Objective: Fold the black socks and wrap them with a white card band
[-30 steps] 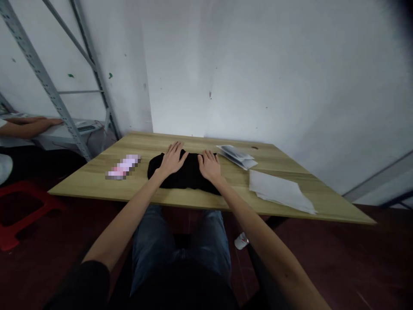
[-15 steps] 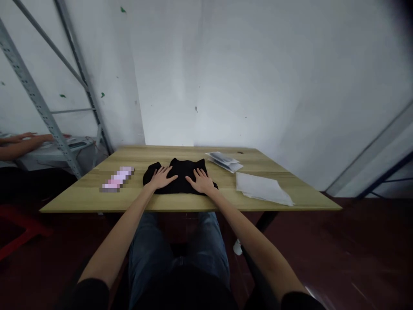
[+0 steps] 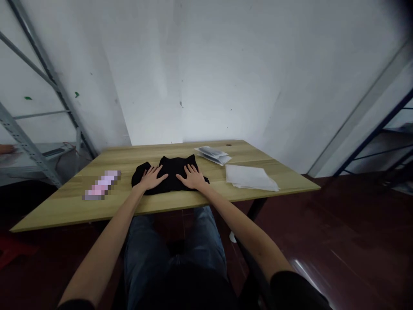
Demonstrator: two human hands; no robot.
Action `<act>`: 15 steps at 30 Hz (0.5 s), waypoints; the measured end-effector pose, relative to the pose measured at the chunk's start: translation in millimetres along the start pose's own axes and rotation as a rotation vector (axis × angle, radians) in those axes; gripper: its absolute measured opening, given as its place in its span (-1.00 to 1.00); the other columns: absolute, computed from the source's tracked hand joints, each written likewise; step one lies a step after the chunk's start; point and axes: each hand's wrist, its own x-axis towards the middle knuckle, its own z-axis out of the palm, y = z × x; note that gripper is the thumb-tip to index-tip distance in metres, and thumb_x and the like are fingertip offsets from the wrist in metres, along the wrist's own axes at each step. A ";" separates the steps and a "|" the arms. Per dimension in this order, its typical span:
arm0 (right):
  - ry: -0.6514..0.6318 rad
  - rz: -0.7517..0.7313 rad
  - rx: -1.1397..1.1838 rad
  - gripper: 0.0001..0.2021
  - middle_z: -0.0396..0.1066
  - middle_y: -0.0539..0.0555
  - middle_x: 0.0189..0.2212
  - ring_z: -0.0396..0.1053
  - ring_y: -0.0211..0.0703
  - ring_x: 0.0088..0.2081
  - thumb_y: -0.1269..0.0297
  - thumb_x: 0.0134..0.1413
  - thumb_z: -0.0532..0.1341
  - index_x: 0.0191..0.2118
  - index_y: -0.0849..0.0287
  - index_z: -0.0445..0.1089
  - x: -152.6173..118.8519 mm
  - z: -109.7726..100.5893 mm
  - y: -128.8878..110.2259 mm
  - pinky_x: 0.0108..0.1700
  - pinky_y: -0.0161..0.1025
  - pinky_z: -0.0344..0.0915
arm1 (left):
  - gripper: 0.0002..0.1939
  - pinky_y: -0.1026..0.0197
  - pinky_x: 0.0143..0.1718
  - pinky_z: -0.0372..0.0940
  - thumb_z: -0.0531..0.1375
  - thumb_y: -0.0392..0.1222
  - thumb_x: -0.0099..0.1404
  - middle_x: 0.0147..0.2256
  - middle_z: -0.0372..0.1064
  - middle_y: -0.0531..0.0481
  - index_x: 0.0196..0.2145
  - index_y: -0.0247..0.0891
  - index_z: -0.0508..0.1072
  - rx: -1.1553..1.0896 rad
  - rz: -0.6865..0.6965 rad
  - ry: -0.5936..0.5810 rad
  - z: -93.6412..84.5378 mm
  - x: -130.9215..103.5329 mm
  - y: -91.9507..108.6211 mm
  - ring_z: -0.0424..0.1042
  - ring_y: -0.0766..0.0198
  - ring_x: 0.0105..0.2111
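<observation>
A black piece of cloth (image 3: 171, 172) lies bunched on the wooden table, close to its front edge; its exact kind does not show. Two pointed corners stick up along its far side, and a rounded lump sits at its left end. Flat on the left part of the cloth rests my left hand (image 3: 151, 178), fingers spread. My right hand (image 3: 192, 177) lies on the right part, its fingers also spread and the thumb pointing inward. Neither hand grips the fabric. Between the two thumbs a strip of the black cloth shows.
Right of the cloth lie white, translucent flat bags (image 3: 251, 177) and, farther back, a folded clear packet (image 3: 213, 155). A pixelated pink item (image 3: 102, 185) is on the left of the table (image 3: 64, 211). A metal rack (image 3: 26, 142) stands at left, a wall behind.
The camera view has turned to the right, so the table and everything on it appear shifted left and slightly tilted. Both hands stay flat on the black cloth.
</observation>
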 end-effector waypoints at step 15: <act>0.275 0.222 -0.216 -0.24 -0.11 0.48 0.53 -0.17 0.31 0.53 0.17 0.41 0.07 0.54 0.53 -0.11 64.9 -66.1 117.8 0.49 0.15 -0.19 | -0.10 -0.21 0.51 -0.23 -0.11 0.43 0.46 0.52 -0.05 -0.18 0.54 -0.16 0.04 -0.012 0.001 0.021 1.7 -1.2 4.1 -0.17 -0.05 0.55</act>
